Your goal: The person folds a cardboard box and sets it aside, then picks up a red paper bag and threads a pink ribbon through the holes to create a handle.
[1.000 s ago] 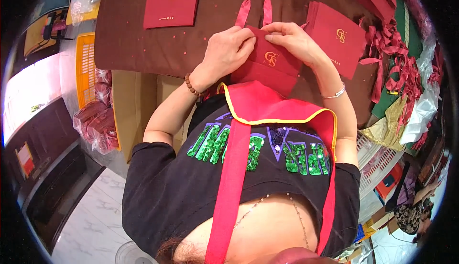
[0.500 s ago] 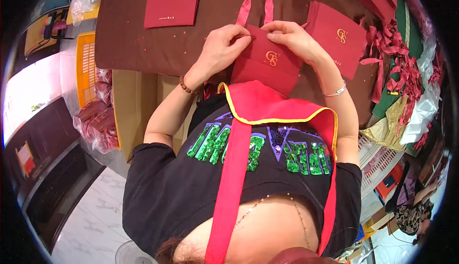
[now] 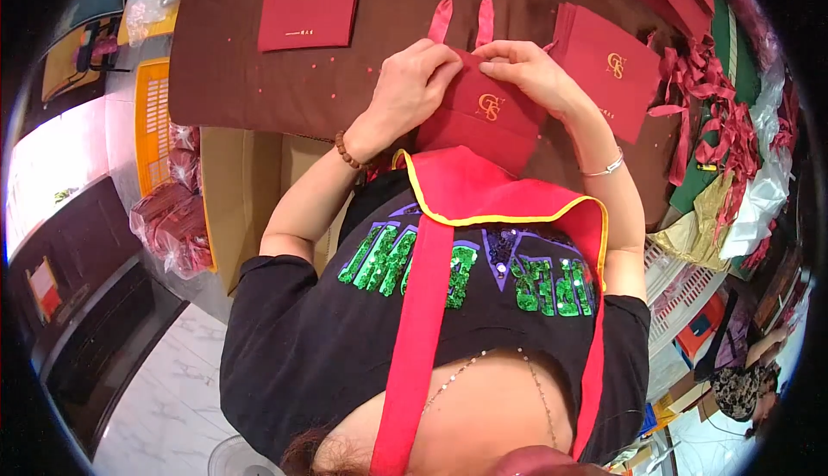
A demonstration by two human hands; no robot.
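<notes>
A dark red paper gift bag with a gold emblem rests in front of me at the table's near edge, its lower part close to my apron. Two ends of a red ribbon stick out beyond its far edge. My left hand is closed, pinching the bag's far left corner by the ribbon. At the far edge, to the right of it, my right hand grips the bag between thumb and fingers. What lies under the left fingertips is hidden.
A finished-looking red bag with a ribbon handle lies far left. Flat red bags are stacked at right, beside a heap of loose ribbons. An open cardboard box stands below the table's left edge. Another person is at lower right.
My left hand has shifted slightly right and its wrist has turned, with the fingers further over the bag's corner. The right hand and the bag have hardly moved.
</notes>
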